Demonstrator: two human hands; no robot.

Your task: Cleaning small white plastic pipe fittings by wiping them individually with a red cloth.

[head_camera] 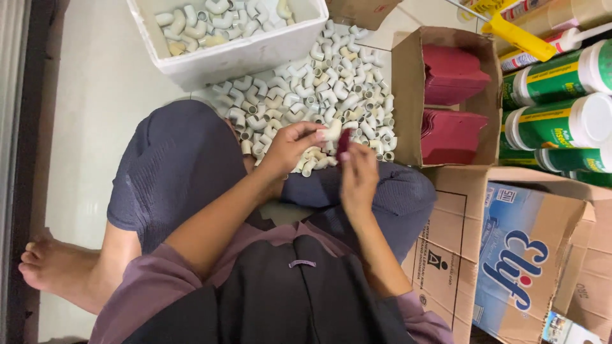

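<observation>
**Seated sorting of pipe elbows: hand positions**

While the person sits cross-legged on the tiled floor [95, 95], both hands meet above the knees, at the near edge of the pile of white pipe elbows [319, 95].

Head view, hands:
- Left hand [290, 146]: its grip is closed around a single white pipe elbow [331, 130], pinched between thumb and fingertips. The elbow is lifted off the floor, just above the pile's near edge.
- Right hand [358, 175]: its grip is closed on a small dark red piece [343, 141], held upright at the fingertips. The piece sits just beside the held elbow; whether the two touch cannot be told.

Head view, surroundings:
- White tub [236, 54]: stands beyond the pile, touching its far edge, and holds more elbows.
- Open cardboard box [405, 95]: stands to the right of the pile and contains two stacks of dark red sheets [449, 134].
- Green cylindrical containers [561, 121]: lie on their sides further right, beside a yellow-handled tool [519, 37].
- Flattened printed carton [516, 255]: lies near the right knee.
</observation>
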